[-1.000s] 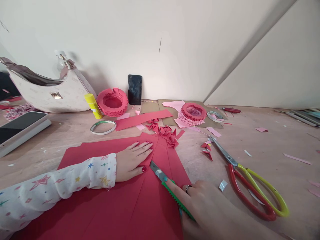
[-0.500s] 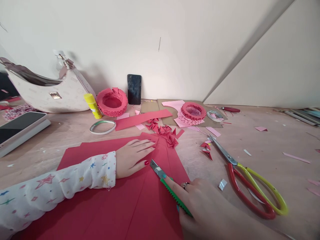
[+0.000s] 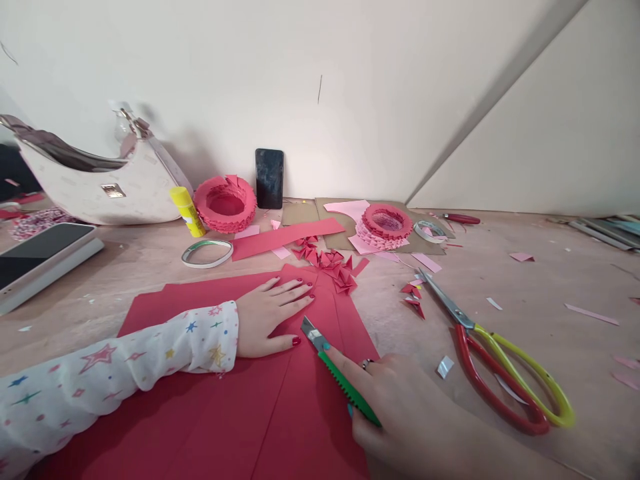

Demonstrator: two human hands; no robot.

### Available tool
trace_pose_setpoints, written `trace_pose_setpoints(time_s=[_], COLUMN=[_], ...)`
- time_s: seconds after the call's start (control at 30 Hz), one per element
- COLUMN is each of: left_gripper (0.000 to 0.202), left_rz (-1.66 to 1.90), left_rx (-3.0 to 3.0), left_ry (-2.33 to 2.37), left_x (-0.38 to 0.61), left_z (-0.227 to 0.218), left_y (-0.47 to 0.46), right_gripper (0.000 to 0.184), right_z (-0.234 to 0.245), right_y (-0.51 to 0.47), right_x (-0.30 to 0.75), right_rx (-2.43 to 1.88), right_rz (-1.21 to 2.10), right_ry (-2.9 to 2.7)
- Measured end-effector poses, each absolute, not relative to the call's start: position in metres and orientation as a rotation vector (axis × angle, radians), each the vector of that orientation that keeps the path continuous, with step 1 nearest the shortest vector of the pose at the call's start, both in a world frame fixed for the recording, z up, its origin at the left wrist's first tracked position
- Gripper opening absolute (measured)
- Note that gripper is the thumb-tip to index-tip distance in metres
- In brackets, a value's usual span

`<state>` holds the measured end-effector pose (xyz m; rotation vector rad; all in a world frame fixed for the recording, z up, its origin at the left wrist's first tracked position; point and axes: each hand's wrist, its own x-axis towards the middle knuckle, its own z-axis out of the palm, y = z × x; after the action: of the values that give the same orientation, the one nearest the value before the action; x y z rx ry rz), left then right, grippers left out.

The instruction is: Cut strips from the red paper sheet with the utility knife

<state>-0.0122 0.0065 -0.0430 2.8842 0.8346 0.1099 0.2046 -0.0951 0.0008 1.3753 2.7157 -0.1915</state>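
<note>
My left hand (image 3: 273, 319), in a white sleeve with coloured stars, lies flat with fingers spread on large sheets of red paper (image 3: 225, 413). My right hand (image 3: 400, 407) is wrapped around a green utility knife (image 3: 347, 387), its index finger stretched along the top. The knife's metal blade is out and points up and left over the red paper, close to my left thumb. Whether the tip touches the paper, I cannot tell. Straight lines or sheet edges run across the paper. A pile of folded red paper pieces (image 3: 333, 263) sits at the far edge of the sheets.
Large scissors (image 3: 465, 323) lie partly spread on the right. Behind are a red paper ring (image 3: 226, 205), a pink and red ring (image 3: 387, 225), a tape roll (image 3: 207, 254), a glue stick (image 3: 187, 212) and a phone (image 3: 269, 179). A white handbag (image 3: 100, 190) stands at left.
My left hand has shifted slightly right, its fingers more spread and its thumb lower. The knife and my right hand have barely moved.
</note>
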Motion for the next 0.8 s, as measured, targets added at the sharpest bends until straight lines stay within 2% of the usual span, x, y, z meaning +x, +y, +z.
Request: trace_pose_setpoints(time_s=[0.47,0.8], left_gripper=[0.064,0.067], left_rz=[0.14,0.134], left_rx=[2.862,2.869], left_ry=[0.829,0.845], left_x=[-0.0116,-0.0127], left_z=[-0.0415,-0.0441], left_y=[0.0057,0.0055], right_gripper=[0.048,0.051], right_z=[0.0041,0.0015], right_y=[-0.0954,-0.0936], right_x=[0.2013,0.2026], right_rx=[1.444,1.454], right_rz=[-0.125,-0.197], right_ry=[2.678,2.674])
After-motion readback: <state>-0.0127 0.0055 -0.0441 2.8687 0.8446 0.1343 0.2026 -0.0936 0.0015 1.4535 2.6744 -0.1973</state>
